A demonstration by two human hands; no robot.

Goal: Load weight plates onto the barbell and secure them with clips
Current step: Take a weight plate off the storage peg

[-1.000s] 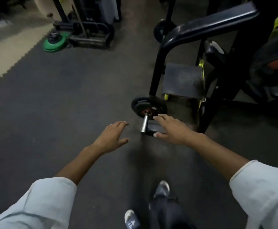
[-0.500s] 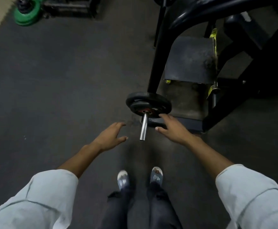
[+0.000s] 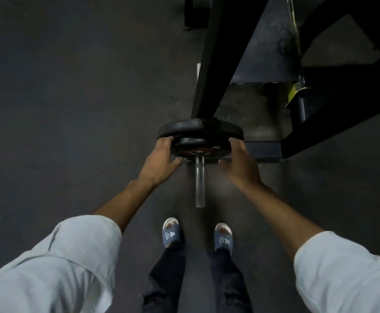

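Black weight plates (image 3: 200, 132) sit on the barbell, a larger one behind and a smaller one with a red hub in front. The bare steel end of the barbell sleeve (image 3: 199, 181) sticks out toward me. My left hand (image 3: 160, 162) grips the left rim of the plates, fingers curled over the edge. On the right rim rests my right hand (image 3: 241, 164), fingers wrapped around it. No clip shows on the sleeve. The rest of the bar is hidden behind the plates.
A black machine frame (image 3: 213, 64) with a footplate (image 3: 272, 48) and yellow-trimmed parts stands right behind the plates. My feet in blue slides (image 3: 171, 233) stand just short of the sleeve tip. Dark rubber flooring (image 3: 71, 98) stretches to the left.
I have stepped closer and look straight down. Both hands moved forward from beside the sleeve and now hold the plates' left and right rims.
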